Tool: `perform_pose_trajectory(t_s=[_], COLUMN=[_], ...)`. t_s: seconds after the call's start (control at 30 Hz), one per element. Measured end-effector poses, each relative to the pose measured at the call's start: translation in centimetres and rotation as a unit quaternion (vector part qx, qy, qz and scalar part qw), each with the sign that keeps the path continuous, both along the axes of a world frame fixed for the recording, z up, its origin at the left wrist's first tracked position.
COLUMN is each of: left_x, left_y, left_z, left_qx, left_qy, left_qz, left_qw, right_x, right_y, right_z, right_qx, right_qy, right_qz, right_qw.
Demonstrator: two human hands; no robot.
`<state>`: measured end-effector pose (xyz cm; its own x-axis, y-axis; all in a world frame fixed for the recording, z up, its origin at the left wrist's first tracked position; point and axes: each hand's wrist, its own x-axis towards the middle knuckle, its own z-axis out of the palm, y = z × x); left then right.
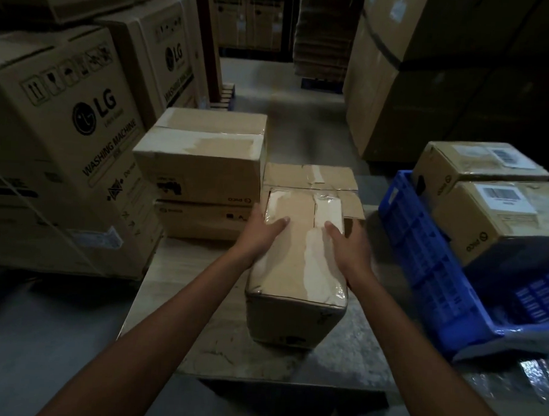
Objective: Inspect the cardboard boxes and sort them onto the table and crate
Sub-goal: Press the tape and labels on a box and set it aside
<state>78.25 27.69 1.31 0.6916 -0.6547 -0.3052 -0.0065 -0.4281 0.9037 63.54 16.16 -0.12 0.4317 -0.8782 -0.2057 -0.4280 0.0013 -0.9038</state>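
From the camera on my head, I look down my two bare forearms at a taped box (pixel 292 271), a plain cardboard carton with glossy clear tape across its top and round its near edge. It stands in the middle of the table (pixel 175 285), near me. My left hand (pixel 262 234) grips its top left edge, with the thumb laid flat on the lid and the fingers hidden down the left side. My right hand (pixel 348 247) grips the top right edge the same way, thumb on the lid and fingers out of sight down the right side, so the box is clasped between both hands. I cannot tell whether its base rests fully on the table or is just off it. Just beyond it, touching or nearly so, sits a rumpled box (pixel 309 178) with torn tape and a loose flap at its right corner. To the left of that, at the far left of the table, a large box (pixel 203 156) is stacked on a lower box (pixel 203 222). On the right a blue crate (pixel 422 245) sits tilted beside the table, its near end lower. It holds two labelled boxes, a far one (pixel 479 166) and a near one (pixel 505 224), side by side. Tall washing machine cartons (pixel 66 120) stand to the left of the table, and more big cartons rise in the dim aisle beyond.
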Motion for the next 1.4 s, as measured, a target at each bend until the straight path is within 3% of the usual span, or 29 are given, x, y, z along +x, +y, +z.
perform_pose_trajectory(t_s=[0.07, 0.1, 0.33, 0.43, 0.53, 0.77, 0.9, 1.13, 1.27, 1.4], left_x=[0.1, 0.0, -2.8, -3.9, -4.7, -8.1, -9.8, -9.8, -6.6, -2.6], left_y=[0.3, 0.5, 2.5, 3.6, 5.1, 10.1, 11.2, 11.2, 9.0, 5.0], left_z=[-0.2, -0.2, 0.5, 0.5, -0.3, -4.3, -6.5, -8.9, -8.7, -7.8], left_qx=[-0.038, -0.044, -0.15, -0.189, -0.202, -0.192, -0.162, -0.09, -0.078, -0.055], left_qy=[0.12, 0.136, 0.187, 0.209, 0.227, 0.323, 0.399, 0.351, 0.257, 0.26], left_qz=[0.004, 0.001, -0.007, 0.056, 0.117, 0.124, 0.081, 0.068, 0.108, 0.191], left_qw=[0.992, 0.99, 0.971, 0.958, 0.945, 0.919, 0.899, 0.93, 0.957, 0.945], right_x=[-0.5, -0.7, -4.0, -5.6, -7.4, -10.9, -11.4, -12.0, -10.7, -7.9], right_y=[0.3, 0.5, 2.0, 2.7, 3.9, 7.2, 8.5, 8.5, 6.6, 3.1], right_z=[0.2, 0.3, 0.4, 0.7, 1.1, -3.7, -7.1, -9.8, -7.6, -6.4], right_qx=[0.145, 0.162, 0.096, 0.066, 0.103, 0.155, 0.118, 0.137, 0.155, 0.163], right_qy=[-0.043, -0.056, -0.145, -0.193, -0.22, -0.184, -0.145, -0.071, -0.07, -0.087], right_qz=[0.008, 0.022, 0.007, -0.026, -0.064, -0.08, -0.072, -0.036, -0.034, -0.061], right_qw=[0.988, 0.985, 0.985, 0.979, 0.968, 0.967, 0.98, 0.987, 0.985, 0.981])
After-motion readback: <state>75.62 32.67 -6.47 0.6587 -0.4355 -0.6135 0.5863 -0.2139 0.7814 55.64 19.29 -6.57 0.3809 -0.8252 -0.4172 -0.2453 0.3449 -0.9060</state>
